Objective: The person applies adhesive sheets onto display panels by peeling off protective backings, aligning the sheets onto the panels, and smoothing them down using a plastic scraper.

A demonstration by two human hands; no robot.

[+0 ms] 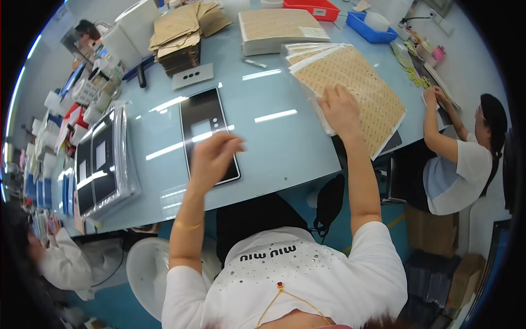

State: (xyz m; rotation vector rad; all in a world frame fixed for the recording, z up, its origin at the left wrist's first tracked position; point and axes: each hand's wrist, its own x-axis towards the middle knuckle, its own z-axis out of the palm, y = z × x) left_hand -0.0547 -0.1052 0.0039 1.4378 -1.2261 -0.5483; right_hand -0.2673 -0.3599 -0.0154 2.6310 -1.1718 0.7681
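Nearest of all came the person's white shirt (296, 274), and just beyond it, out went the left hand (213, 159) over the lower part of a black panel (205, 112)! Its fingers were loosely bent and slightly blurred, with nothing visible in them; whether they pinched anything or touched the panel could not be told. The panel lay flat on the glossy table (274, 148), pale-rimmed, a light rectangle in its face.

Over to the left, wrapped panels (101, 162) sat stacked in clear plastic near the table's edge. And on the right, the right hand (341, 109) was down on the patterned tan sheets (378, 98), fingers curled against the top one; whether they gripped it could not be told. The sheets lay overlapping and slightly fanned.

Farther right, a co-worker (460, 164) in a pale top had both hands raised together beside the table. Past the panel's far end lay a silver plate (193, 77) with dark round spots, then a pile of brown pieces (178, 38). Beside that pile, to its right, stood a thick stack (279, 30), and at the far side, a blue tray (371, 30) and a red tray (315, 8).
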